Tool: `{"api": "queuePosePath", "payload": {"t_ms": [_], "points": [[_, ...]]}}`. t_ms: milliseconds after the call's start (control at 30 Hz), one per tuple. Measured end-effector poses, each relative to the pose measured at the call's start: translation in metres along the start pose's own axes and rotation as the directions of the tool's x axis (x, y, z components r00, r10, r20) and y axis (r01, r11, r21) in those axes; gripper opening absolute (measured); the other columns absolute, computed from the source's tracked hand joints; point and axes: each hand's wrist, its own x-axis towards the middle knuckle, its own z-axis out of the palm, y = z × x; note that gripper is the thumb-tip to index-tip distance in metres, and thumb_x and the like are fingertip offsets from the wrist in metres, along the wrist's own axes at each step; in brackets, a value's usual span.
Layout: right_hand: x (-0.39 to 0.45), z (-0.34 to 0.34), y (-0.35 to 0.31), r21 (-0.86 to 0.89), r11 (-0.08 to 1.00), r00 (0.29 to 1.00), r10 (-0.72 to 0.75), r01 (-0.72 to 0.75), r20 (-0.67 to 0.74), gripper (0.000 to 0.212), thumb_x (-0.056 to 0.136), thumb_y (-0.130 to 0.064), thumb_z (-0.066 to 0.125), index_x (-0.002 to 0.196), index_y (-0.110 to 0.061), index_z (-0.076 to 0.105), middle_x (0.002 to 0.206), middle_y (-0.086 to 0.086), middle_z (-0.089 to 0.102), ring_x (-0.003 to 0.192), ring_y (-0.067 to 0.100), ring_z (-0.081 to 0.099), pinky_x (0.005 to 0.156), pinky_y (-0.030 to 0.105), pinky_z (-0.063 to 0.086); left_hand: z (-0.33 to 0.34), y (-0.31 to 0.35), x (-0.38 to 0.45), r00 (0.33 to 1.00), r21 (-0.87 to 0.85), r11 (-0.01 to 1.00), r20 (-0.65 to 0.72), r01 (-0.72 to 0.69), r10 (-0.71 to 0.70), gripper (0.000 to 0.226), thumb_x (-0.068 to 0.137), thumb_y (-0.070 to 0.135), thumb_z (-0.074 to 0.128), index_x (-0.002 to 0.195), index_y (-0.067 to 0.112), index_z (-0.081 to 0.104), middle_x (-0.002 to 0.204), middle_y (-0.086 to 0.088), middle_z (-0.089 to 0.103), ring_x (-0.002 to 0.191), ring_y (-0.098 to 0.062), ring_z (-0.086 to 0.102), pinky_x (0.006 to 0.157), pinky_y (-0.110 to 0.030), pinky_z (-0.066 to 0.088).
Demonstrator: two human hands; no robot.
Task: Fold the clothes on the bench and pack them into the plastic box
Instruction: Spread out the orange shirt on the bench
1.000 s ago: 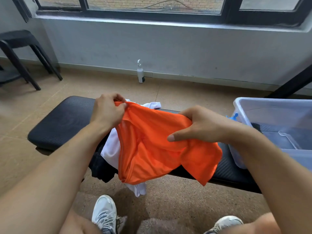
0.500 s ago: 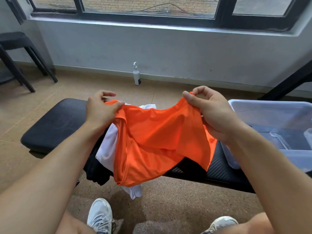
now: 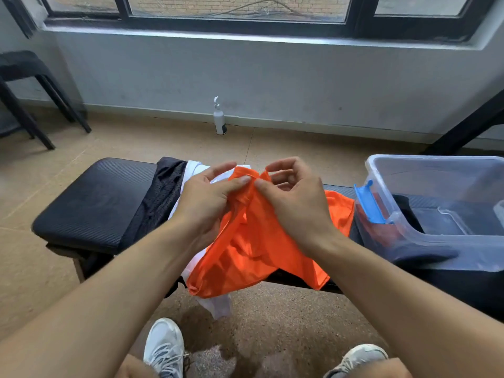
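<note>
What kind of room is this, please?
Probably a plain indoor room, perhaps a gym or a workroom: a padded black bench, a bare floor and a wide window above a grey wall. No house furniture shows.

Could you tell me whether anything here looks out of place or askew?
The white garment and black mesh garment lie unfolded, draped over the black padded bench, the white one hanging off its near edge. Nothing looks spilled or damaged.
</note>
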Motion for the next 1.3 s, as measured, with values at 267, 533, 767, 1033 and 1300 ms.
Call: {"api": "queuePosePath", "payload": {"t_ms": [267, 533, 767, 1033, 1300], "points": [[-0.003, 0.006, 0.001, 0.291, 0.930, 0.968, 0.181, -0.226, 0.172, 0.023, 0.098, 0.003, 0.055, 0.100, -0.017, 0.067, 0.093, 0.008, 0.077, 0.077, 0.017, 0.070, 0.066, 0.028, 0.057, -0.006, 0.000, -0.005, 0.991, 0.223, 0.966, 0.043, -0.131, 0.125, 0.023, 0.096, 0.002, 0.062, 0.116, 0.011, 0.069, 0.079, -0.009, 0.078, 0.063, -0.015, 0.071, 0.059, -0.024, 0.056], [0.000, 0.006, 0.011, -0.059, 0.995, 0.993, -0.076, 0.081, 0.086, 0.034, 0.076, -0.004, 0.079, 0.099, -0.023, 0.063, 0.078, -0.003, 0.070, 0.068, 0.008, 0.067, 0.064, 0.022, 0.052, -0.005, -0.012, -0.014, 0.968, 0.434, 0.866, 0.137, -0.248, 0.209, 0.035, 0.088, 0.019, 0.077, 0.121, 0.022, 0.068, 0.090, -0.004, 0.080, 0.088, -0.017, 0.076, 0.083, -0.033, 0.058], [0.017, -0.004, 0.022, -0.413, 0.872, 0.946, -0.150, 0.264, 0.289, 0.040, 0.073, -0.017, 0.083, 0.109, -0.025, 0.067, 0.107, -0.010, 0.068, 0.099, 0.005, 0.060, 0.089, 0.020, 0.048, -0.013, 0.001, -0.008, 0.945, 0.418, 0.848, 0.111, -0.326, 0.309, 0.016, 0.097, 0.013, 0.065, 0.111, 0.019, 0.072, 0.069, -0.001, 0.075, 0.061, -0.013, 0.067, 0.064, -0.029, 0.055], [0.017, -0.018, 0.015, -0.465, 0.740, 0.787, -0.138, 0.485, 0.601, 0.018, 0.082, -0.021, 0.070, 0.072, -0.013, 0.058, 0.070, 0.002, 0.063, 0.069, 0.025, 0.059, 0.068, 0.046, 0.049, -0.015, 0.033, -0.013, 0.931, 0.011, 0.980, 0.317, -0.197, 0.184, 0.021, 0.092, 0.014, 0.056, 0.110, 0.013, 0.066, 0.084, -0.010, 0.077, 0.067, -0.013, 0.072, 0.058, -0.022, 0.058], [0.006, -0.029, -0.005, -0.437, 0.626, 0.650, -0.152, 0.646, 0.744, 0.043, 0.073, -0.051, 0.081, 0.071, -0.018, 0.054, 0.068, -0.001, 0.057, 0.072, 0.023, 0.053, 0.074, 0.044, 0.045, -0.045, 0.049, 0.016, 0.943, 0.028, 0.944, -0.038, -0.329, 0.329, 0.021, 0.105, 0.010, 0.047, 0.105, 0.020, 0.066, 0.077, 0.000, 0.075, 0.062, -0.010, 0.065, 0.058, -0.023, 0.055]]}}
